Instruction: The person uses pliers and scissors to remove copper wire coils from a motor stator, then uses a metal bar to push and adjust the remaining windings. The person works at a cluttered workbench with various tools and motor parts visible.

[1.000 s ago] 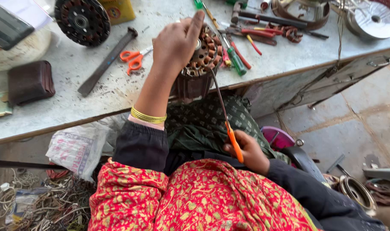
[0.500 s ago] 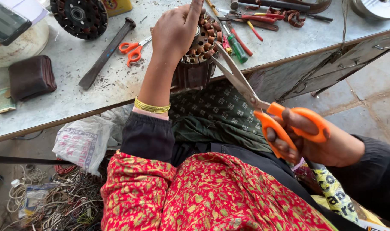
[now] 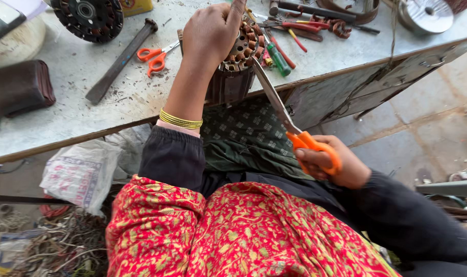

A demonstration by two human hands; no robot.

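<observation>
Scissors (image 3: 295, 128) drawn closer to body since earlier frame; right hand (image 3: 333, 164) grip clamped on orange handles. Left hand (image 3: 210, 33) grip clamped on motor stator (image 3: 236, 66) at bench (image 3: 64, 120) edge.

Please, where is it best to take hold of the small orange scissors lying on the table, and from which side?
Probably by the two orange loops, coming from above. The small orange scissors lie flat on the table, blades pointing toward the left hand.

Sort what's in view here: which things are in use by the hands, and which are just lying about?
In use: left hand on the wound motor stator; right hand holding the large orange-handled scissors.

Lying about: small orange scissors, flat metal bar, black toothed disc, brown wallet, green-handled tool.
</observation>
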